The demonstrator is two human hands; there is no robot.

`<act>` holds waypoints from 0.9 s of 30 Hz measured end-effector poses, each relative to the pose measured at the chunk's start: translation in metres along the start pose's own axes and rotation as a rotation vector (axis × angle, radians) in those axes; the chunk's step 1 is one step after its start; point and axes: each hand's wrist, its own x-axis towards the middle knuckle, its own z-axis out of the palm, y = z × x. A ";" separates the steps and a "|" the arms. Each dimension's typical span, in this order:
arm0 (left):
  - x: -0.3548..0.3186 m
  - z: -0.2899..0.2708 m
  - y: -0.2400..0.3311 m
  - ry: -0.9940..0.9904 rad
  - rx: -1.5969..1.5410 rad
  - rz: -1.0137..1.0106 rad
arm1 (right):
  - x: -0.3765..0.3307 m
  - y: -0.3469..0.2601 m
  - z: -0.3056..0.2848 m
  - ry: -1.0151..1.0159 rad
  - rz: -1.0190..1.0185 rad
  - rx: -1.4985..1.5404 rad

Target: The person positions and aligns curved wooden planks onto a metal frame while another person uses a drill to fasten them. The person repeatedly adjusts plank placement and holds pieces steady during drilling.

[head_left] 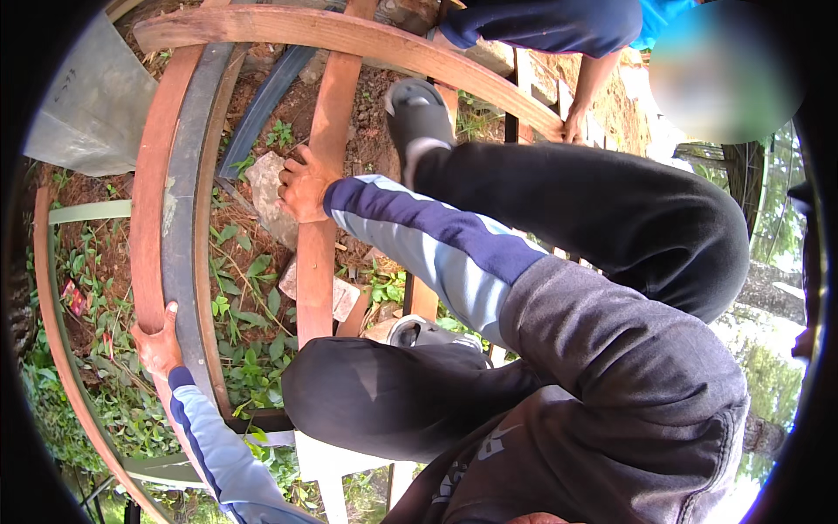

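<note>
hands (231, 266) gripping rough, curved wooden beams (316, 253) — weathered

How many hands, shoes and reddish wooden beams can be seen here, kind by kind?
Hands: 3 – the left hand on the left beam, the right hand on the middle beam, another person's hand on the top beam.
Shoes: 2 – black shoe, grey shoe.
Reddish wooden beams: 3.
Total: 8.

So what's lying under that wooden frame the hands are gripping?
Under the wooden frame: reddish soil, green weeds, a flat grey stone. The legs hide the ground further right. The left hand and right hand grip its bars.
</note>
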 end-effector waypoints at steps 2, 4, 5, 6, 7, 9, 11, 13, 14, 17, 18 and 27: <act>0.000 -0.002 0.002 0.002 0.005 0.010 | -0.002 -0.008 0.000 0.014 0.054 -0.038; 0.000 -0.002 0.003 0.021 -0.006 0.003 | 0.003 -0.009 -0.001 -0.009 0.072 -0.039; 0.000 -0.002 0.003 0.030 -0.008 0.005 | 0.004 -0.009 -0.002 -0.027 0.072 -0.001; -0.002 -0.001 0.002 0.033 -0.005 0.003 | 0.003 -0.010 -0.003 -0.101 0.090 0.031; -0.003 0.001 0.001 0.031 -0.019 -0.002 | 0.004 -0.009 -0.003 -0.155 0.086 0.000; -0.002 0.003 -0.003 0.056 -0.020 0.044 | 0.008 -0.012 -0.001 -0.201 0.086 0.004; -0.001 0.005 -0.006 0.038 -0.039 0.020 | 0.009 -0.011 0.004 -0.333 0.111 -0.068; 0.002 0.008 -0.011 0.022 -0.088 0.053 | 0.011 -0.013 0.015 -0.356 0.109 -0.155; 0.002 0.009 -0.013 0.024 -0.109 0.057 | 0.014 -0.016 0.021 -0.358 0.158 -0.048; 0.006 0.012 -0.015 -0.030 -0.197 0.073 | 0.027 -0.028 0.035 -0.256 0.230 0.051; 0.008 0.012 -0.014 -0.041 -0.116 0.061 | 0.033 -0.036 0.036 -0.208 0.246 0.091; -0.007 -0.013 0.007 -0.091 0.051 0.037 | -0.024 -0.143 -0.081 0.350 0.150 0.545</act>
